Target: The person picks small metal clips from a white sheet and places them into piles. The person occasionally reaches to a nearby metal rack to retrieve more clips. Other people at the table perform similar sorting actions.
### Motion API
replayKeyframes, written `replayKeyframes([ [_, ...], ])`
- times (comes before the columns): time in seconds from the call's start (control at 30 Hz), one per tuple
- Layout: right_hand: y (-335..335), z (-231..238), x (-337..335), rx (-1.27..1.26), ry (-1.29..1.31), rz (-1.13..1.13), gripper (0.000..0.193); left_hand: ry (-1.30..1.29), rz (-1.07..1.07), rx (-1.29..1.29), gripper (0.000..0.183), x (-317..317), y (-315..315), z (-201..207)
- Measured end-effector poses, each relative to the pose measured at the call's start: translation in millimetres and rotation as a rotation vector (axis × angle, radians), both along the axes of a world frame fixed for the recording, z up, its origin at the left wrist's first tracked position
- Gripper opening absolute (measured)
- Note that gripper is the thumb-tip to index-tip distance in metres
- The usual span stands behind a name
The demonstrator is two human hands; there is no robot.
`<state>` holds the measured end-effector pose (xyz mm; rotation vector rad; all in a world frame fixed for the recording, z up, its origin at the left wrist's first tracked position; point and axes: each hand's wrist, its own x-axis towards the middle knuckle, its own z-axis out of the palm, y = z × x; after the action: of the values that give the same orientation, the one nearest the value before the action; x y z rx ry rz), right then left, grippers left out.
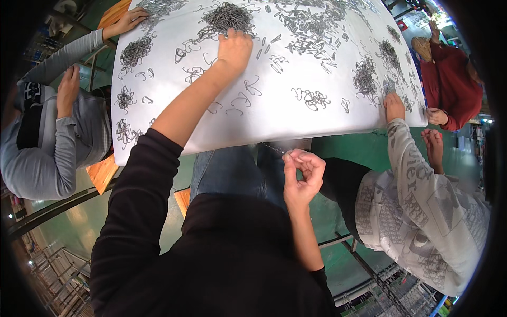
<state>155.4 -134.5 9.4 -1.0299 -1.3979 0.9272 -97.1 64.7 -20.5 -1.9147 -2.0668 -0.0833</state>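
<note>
My left hand [235, 51] reaches over the white table to the near edge of a dense pile of grey metal wire hooks [228, 18]. Its fingers are curled in, and whatever lies under the fingertips is hidden. Low in front of the table edge, my right hand [303, 177] pinches thumb and forefinger together. From that pinch a thin, shiny metal strand [274, 149] runs up and left toward the table edge; its details are too small to tell. Several loose hooks [245, 95] lie spread on the cloth below my left forearm.
Oval metal links [309, 34] are scattered right of the pile. A small heap of hooks [315, 99] sits near the front edge. Co-workers are close by: one in a grey sleeve [66, 53] at left, one in a patterned sleeve [409, 153] at right, another in red [457, 84].
</note>
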Motion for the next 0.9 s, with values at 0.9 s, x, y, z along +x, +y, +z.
replayKeyframes([
  [0.9, 4, -9, -17, 0.096, -0.072, -0.003, 0.023, -1.866, -0.048, -0.114, 0.012, 97, -196, 54],
])
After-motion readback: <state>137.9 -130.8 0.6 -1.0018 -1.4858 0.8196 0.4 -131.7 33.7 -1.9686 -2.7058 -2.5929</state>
